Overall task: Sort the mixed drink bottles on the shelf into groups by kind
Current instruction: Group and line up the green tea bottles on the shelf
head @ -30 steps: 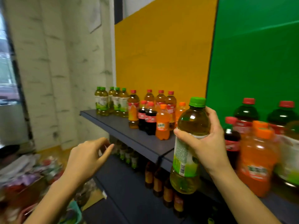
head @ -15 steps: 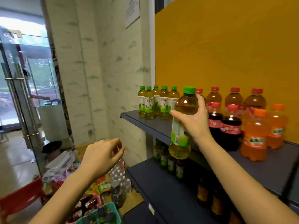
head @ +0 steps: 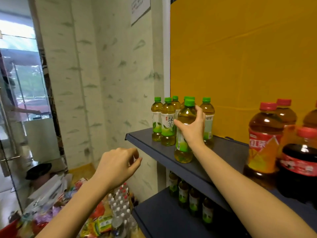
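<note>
**A:** Green-capped tea bottle [head: 185,131] — where is it now?

**B:** Clamped in the right hand [head: 193,128], fingers round its shoulder and label. A second ago it was carried in mid-air far along the shelf, near the orange sodas; now it stands at the left end of the shelf [head: 228,152], upright, its base at or just above the board near the front edge. Whether it actually rests there I cannot tell.

**A:** And around it?

**B:** The green-tea group [head: 167,122] stands from its 9 o'clock round to 1 o'clock, just beside it, same caps, same labels. One of them may be touching it; the hand hides that side. At 3 o'clock, well apart, are the red-capped teas [head: 265,141], with a cola [head: 299,167] in front of them.

**A:** So what does the move mean for the sort?

**B:** My reading: this stray has reached its own kind, and only the release is left. Then on to the next odd bottle further right.

**A:** The left hand [head: 118,166]?

**B:** Empty, fingers loosely curled with thumb and forefinger close together, hanging in front of the shelf at about 8 o'clock from the bottle, much as it was a second ago. More bottles [head: 190,198] stand on the lower shelf, below.
</note>
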The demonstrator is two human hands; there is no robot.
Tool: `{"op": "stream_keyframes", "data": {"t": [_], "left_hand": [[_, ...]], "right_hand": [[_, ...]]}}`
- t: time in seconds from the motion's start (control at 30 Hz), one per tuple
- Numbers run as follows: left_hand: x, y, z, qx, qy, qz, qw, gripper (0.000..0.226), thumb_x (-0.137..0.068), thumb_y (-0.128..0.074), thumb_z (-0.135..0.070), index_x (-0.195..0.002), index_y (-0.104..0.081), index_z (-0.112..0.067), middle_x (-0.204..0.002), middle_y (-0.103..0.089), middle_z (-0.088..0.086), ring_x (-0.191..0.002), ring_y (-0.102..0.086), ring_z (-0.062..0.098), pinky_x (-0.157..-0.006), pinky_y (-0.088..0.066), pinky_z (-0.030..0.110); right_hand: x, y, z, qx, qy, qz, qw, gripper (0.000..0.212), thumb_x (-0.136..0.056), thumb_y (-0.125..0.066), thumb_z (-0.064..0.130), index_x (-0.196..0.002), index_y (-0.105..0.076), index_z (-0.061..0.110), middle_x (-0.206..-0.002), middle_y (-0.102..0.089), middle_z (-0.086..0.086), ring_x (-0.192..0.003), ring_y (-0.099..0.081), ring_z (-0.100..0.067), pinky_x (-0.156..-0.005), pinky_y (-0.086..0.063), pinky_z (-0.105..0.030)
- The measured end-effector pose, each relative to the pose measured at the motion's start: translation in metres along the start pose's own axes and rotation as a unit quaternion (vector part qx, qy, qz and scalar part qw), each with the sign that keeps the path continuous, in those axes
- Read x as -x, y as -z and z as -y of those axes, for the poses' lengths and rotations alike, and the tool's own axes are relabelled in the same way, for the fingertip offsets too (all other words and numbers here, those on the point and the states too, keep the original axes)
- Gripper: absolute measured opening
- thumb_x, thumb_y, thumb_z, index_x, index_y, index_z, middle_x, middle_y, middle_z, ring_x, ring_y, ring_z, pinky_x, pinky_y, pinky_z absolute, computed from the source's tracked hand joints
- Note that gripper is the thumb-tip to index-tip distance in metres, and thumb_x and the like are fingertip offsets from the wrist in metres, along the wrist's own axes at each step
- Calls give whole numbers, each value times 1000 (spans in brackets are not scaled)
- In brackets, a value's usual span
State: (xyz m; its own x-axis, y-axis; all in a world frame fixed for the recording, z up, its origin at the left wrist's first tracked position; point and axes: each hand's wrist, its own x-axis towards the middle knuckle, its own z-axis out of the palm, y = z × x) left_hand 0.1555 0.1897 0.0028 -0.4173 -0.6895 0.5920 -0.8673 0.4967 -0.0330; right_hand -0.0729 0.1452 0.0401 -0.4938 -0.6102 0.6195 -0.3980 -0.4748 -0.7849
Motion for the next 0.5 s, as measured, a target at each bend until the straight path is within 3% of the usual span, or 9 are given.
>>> {"op": "stream_keyframes", "data": {"t": [0.17,0.3,0.5], "left_hand": [[-49,-26,10,41,-42,-1,998,26,-91,-40,-47,-93,-57,-28,-78,-57,-15,-75,-58,6,-53,-34,16],[-84,-44,11,96,-68,-9,993,24,-90,-43,-49,-91,-58,-30,-77,-54,-17,-78,-58,6,-64,-49,26],[-128,-74,7,132,-132,7,982,29,-87,-44,-55,-97,-58,-32,-91,-65,-10,-87,-62,14,-70,-51,34]], "right_hand": [[-34,-30,-25,34,-15,-18,999,79,-69,-78,23,-134,-33,18,-136,-37,-6,-127,-37,-21,-93,-31,-26],[-46,-44,-38,83,-5,-17,996,81,-68,-78,29,-133,-32,20,-136,-37,-7,-127,-37,-21,-96,-33,-28],[-45,-38,-39,135,-30,9,990,94,-70,-76,35,-141,-17,20,-147,-29,-6,-136,-28,-22,-107,-30,-34]]}}
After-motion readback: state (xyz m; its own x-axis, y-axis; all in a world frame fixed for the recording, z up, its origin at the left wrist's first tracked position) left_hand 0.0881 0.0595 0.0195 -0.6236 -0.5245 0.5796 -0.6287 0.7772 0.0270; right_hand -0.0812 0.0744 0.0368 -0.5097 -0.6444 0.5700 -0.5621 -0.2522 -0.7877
